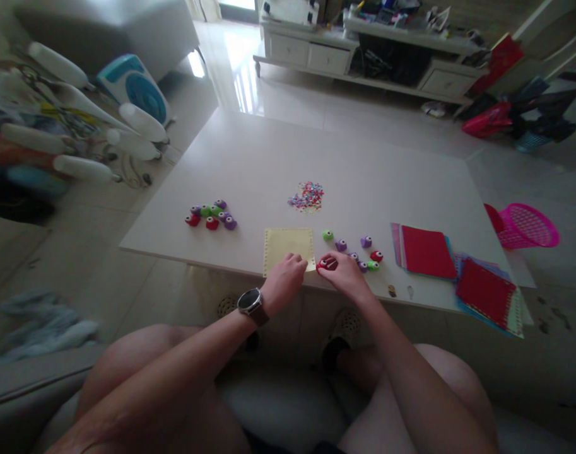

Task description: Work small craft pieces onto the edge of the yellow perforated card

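Observation:
A square of pale yellow paper (288,243) with small holes along its edges lies at the table's front edge. My left hand (286,274) is closed on its lower right part, the fingertips bent over the paper. At the paper's right edge, my right hand (347,272) grips a small red craft punch (322,265) between thumb and fingers. Whether the paper sits inside the punch's slot, I cannot tell. Close to my right hand stand several more punches, among them a green punch (327,235), a purple punch (366,241) and a red punch (376,255).
A heap of coloured paper bits (307,197) lies beyond the paper. Several punches (212,222) are grouped at left. On the right are a stack of coloured sheets (427,252) and a stack of punched sheets (486,291). A pink basket (528,226) stands past the table's right edge.

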`<state>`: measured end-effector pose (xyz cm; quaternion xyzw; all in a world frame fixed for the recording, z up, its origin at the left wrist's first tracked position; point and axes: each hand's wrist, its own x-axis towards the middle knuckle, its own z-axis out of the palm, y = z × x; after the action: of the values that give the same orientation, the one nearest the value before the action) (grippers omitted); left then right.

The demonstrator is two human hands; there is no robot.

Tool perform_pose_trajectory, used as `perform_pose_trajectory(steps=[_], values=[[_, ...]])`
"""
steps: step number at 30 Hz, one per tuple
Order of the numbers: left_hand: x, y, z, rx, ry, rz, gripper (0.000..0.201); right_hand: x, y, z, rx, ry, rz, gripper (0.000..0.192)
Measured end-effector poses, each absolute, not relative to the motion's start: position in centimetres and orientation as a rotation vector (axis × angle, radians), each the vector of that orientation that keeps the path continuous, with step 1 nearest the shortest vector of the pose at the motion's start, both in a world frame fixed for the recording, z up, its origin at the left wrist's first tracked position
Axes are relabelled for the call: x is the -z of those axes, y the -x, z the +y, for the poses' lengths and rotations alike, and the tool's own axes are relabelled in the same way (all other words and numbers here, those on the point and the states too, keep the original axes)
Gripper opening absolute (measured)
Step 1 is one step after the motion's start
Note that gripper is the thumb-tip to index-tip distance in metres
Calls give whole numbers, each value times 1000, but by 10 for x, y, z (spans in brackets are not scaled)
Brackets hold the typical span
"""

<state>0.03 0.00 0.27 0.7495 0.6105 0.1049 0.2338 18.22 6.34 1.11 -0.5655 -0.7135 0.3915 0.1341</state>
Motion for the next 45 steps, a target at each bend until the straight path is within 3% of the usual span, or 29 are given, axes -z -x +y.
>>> perform_pose_trajectory(steps=[45], values=[[2,-1,-3,-273,-2176,1683,14,-6,-185,60,-920,1496,-2361,16]])
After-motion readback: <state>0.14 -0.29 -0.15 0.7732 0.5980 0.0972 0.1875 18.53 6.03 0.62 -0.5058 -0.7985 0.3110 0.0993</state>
